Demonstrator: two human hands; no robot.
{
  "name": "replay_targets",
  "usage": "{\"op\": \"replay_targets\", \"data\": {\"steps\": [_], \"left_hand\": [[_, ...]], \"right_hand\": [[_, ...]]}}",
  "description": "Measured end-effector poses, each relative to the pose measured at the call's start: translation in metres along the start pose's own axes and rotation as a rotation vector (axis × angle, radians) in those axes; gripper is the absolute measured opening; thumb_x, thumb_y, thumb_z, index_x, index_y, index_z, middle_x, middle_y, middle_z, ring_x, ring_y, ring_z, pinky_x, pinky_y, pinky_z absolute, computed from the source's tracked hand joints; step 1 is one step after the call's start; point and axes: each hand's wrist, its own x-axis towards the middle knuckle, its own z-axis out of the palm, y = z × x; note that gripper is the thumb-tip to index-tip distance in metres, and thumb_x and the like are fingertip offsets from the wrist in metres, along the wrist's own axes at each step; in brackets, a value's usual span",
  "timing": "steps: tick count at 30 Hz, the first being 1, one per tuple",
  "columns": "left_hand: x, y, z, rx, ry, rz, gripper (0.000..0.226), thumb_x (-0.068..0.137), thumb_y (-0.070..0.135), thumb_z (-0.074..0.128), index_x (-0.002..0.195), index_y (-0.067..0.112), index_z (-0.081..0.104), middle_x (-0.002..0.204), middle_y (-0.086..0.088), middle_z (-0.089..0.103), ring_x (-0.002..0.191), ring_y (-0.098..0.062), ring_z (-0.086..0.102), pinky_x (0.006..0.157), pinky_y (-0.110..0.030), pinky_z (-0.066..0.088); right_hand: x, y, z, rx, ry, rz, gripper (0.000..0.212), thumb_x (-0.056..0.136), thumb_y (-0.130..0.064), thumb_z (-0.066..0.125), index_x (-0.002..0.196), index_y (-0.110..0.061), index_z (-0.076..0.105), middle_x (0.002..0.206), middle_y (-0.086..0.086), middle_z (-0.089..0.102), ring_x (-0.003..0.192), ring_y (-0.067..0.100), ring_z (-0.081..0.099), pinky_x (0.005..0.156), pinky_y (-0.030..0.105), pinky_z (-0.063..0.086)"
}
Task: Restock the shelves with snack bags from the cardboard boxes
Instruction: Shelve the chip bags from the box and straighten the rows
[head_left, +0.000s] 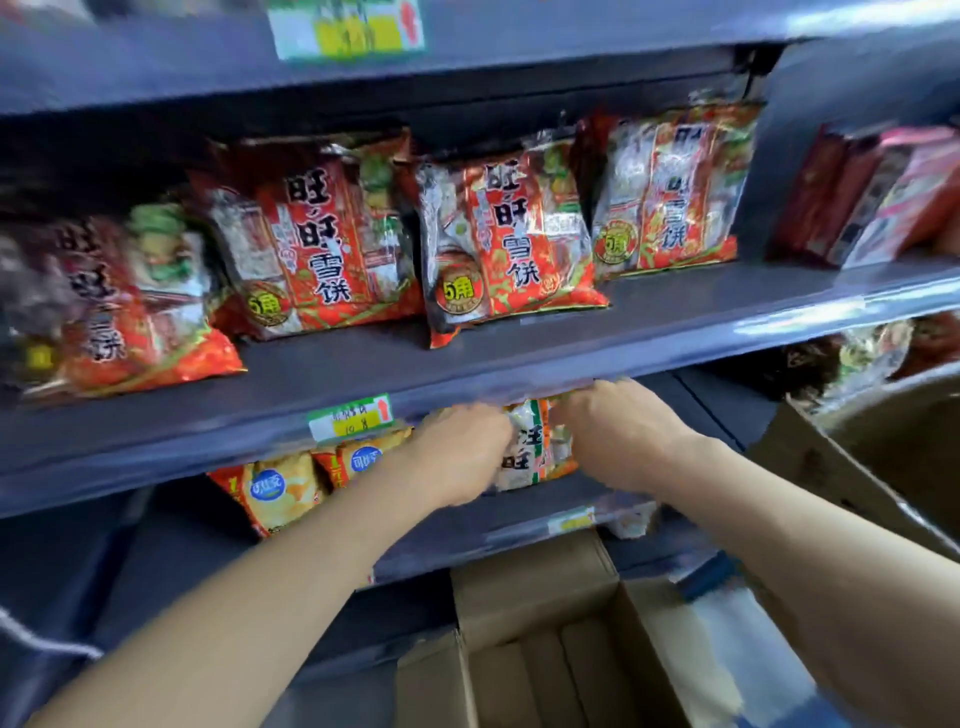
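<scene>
The left hand (462, 452) and right hand (618, 436) grip one snack bag (530, 447) at the lower shelf (519, 530); four red bags (509, 244) stand at 12 o'clock (the cardboard box (545, 623) at 6 o'clock looks nearly emptied).

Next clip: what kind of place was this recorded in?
Probably a small grocery shop: grey shelves lined with red snack bags, a price label on the shelf edge, and an open cardboard box below.
</scene>
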Motion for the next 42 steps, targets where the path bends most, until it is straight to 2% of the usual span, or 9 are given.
{"op": "replay_targets", "data": {"steps": [6,11,16,21,25,28,34,38,42], "left_hand": [[-0.055,-0.03,-0.098,0.013,0.052,-0.111,0.032,0.085,-0.001,0.049,0.113,0.013,0.059,0.114,-0.012,0.06,0.106,-0.033,0.058,0.071,-0.035,0.04],[-0.097,-0.047,-0.132,0.009,0.076,-0.264,0.037,0.087,-0.003,0.05,0.119,0.013,0.056,0.118,-0.01,0.059,0.109,-0.031,0.057,0.078,-0.037,0.046],[-0.138,-0.065,-0.134,-0.017,0.101,-0.422,0.037,0.087,-0.005,0.046,0.119,0.01,0.056,0.112,-0.01,0.06,0.098,-0.028,0.058,0.068,-0.034,0.042],[-0.163,-0.103,-0.125,-0.058,0.096,-0.556,0.036,0.087,-0.004,0.047,0.117,0.011,0.058,0.111,-0.01,0.062,0.099,-0.029,0.058,0.071,-0.034,0.042],[-0.167,-0.146,-0.112,-0.06,0.078,-0.589,0.031,0.088,-0.003,0.045,0.112,0.009,0.059,0.11,-0.01,0.061,0.097,-0.029,0.058,0.075,-0.038,0.046],[-0.164,-0.182,-0.106,-0.046,0.078,-0.608,0.028,0.088,-0.005,0.044,0.108,0.006,0.06,0.107,-0.012,0.061,0.096,-0.031,0.059,0.072,-0.038,0.046],[-0.144,-0.268,-0.075,-0.07,0.024,-0.601,0.019,0.084,-0.009,0.041,0.08,0.01,0.046,0.086,-0.009,0.053,0.08,-0.028,0.052,0.063,-0.034,0.038],[-0.122,-0.317,-0.035,-0.203,-0.043,-0.594,0.03,0.091,-0.001,0.043,0.114,0.012,0.056,0.115,-0.013,0.058,0.101,-0.03,0.055,0.072,-0.03,0.038],[-0.096,-0.353,-0.005,-0.354,-0.109,-0.581,0.049,0.097,0.013,0.047,0.142,0.028,0.034,0.146,-0.014,0.033,0.116,-0.033,0.051,0.093,-0.035,0.044]], "right_hand": [[-0.021,-0.015,-0.11,-0.001,0.028,-0.047,0.04,0.09,-0.007,0.045,0.126,-0.018,0.057,0.121,0.007,0.063,0.109,0.029,0.06,0.085,0.033,0.043],[-0.027,-0.041,-0.154,0.016,0.052,-0.117,0.038,0.091,-0.003,0.045,0.125,-0.014,0.056,0.114,0.009,0.064,0.101,0.028,0.062,0.072,0.028,0.035],[-0.017,-0.072,-0.168,0.028,0.075,-0.249,0.037,0.088,0.0,0.046,0.12,-0.012,0.058,0.116,0.009,0.064,0.101,0.029,0.062,0.077,0.034,0.049],[0.008,-0.097,-0.172,0.032,0.097,-0.327,0.034,0.088,-0.004,0.046,0.119,-0.012,0.057,0.114,0.011,0.064,0.102,0.031,0.061,0.07,0.031,0.038],[0.044,-0.12,-0.17,0.068,0.067,-0.32,0.038,0.09,-0.009,0.047,0.127,-0.012,0.054,0.124,0.011,0.061,0.11,0.03,0.059,0.086,0.038,0.048],[0.075,-0.134,-0.166,0.08,0.023,-0.282,0.039,0.092,-0.011,0.048,0.131,-0.014,0.052,0.127,0.011,0.059,0.115,0.03,0.057,0.096,0.041,0.045],[0.149,-0.173,-0.144,0.106,-0.016,-0.22,0.036,0.093,-0.011,0.046,0.128,-0.013,0.052,0.123,0.014,0.059,0.11,0.032,0.058,0.085,0.037,0.044],[0.184,-0.191,-0.125,0.151,-0.058,-0.158,0.041,0.091,-0.017,0.047,0.132,-0.02,0.051,0.13,0.01,0.057,0.116,0.03,0.056,0.095,0.039,0.044],[0.21,-0.193,-0.111,0.15,-0.12,-0.12,0.042,0.09,-0.024,0.05,0.133,-0.024,0.048,0.134,0.007,0.054,0.119,0.029,0.053,0.097,0.04,0.044]]}}
